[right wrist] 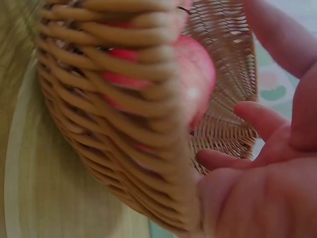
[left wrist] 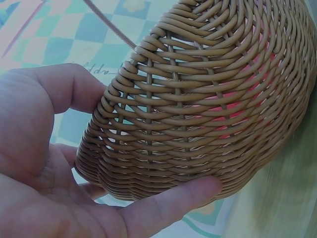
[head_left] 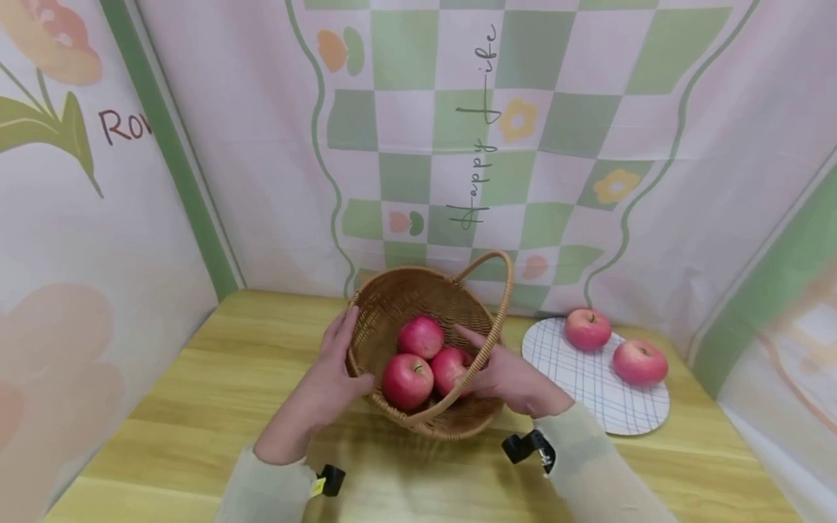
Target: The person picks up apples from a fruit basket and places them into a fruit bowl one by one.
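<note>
A brown wicker basket with a hoop handle is tilted on the table, its mouth facing the person. Inside lie three red apples: a rear one, a front one and a right one, partly hidden by the handle. My left hand grips the basket's left rim, some fingers along the outer wall in the left wrist view. Reaching over the right rim, my right hand has spread fingers inside the basket. In the right wrist view they are apart from the nearest apple.
Right of the basket, an oval checked mat carries two more apples, one at the back and one further right. The wooden table ends at a patterned curtain behind the basket.
</note>
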A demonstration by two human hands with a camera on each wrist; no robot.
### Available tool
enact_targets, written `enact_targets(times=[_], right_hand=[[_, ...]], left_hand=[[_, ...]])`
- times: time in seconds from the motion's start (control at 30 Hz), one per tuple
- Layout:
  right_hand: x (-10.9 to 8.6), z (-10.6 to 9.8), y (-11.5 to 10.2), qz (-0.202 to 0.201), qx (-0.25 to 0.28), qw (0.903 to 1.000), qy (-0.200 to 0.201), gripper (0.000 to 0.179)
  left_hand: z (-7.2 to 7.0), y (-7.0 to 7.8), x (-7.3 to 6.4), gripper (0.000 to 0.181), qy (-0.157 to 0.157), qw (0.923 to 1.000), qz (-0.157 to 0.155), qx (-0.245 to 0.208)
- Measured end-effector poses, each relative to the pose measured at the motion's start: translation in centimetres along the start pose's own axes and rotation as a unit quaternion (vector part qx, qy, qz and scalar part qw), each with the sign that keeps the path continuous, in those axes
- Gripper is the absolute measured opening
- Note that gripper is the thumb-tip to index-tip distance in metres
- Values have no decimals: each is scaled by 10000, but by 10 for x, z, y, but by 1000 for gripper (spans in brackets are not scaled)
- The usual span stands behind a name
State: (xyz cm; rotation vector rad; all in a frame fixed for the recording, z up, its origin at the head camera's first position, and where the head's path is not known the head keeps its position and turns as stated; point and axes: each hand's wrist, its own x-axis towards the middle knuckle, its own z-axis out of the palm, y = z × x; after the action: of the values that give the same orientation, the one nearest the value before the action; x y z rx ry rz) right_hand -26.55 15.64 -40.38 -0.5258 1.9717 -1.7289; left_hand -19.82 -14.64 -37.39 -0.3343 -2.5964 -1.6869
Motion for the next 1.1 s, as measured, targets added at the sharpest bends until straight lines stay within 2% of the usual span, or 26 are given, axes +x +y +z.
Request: enact_targets(times=[0.2,0.4,0.5,0.6,0.73,0.77,0.9,0.97,1.1], right_hand=[[7,8,6,-527,-1010,9931,259,101],[13,13,7,-1080,-1784,9773,374,93],[15,15,9,-1431,-2359,9596,553,87],[16,17,12,-1929,-2970,9326,700,80],[17,17,14,-2384,-3457,9033,881,72],[17,17,14,-2422,-3532,8988,931,71],[16,18,11,-2211,-3538,9021,1104,69],[14,18,9,-2007,-3504,9066,1222,72],[10,18,8,-1710,-3581,9052,1520,80]], left_hand=[[0,2,0,107,-36,10000,-25,-10],[0,2,1,107,-44,10000,-1,-4],[0,1,1,107,-49,10000,2,-2],[0,1,2,107,-69,10000,-1,-10],[0,0,2,107,-71,10000,-1,30],[0,-1,2,107,-64,10000,-5,37],[1,-1,2,108,-48,9999,-95,46],[2,-1,2,108,-36,9999,-101,48],[2,-2,1,108,-16,9999,-90,74]])
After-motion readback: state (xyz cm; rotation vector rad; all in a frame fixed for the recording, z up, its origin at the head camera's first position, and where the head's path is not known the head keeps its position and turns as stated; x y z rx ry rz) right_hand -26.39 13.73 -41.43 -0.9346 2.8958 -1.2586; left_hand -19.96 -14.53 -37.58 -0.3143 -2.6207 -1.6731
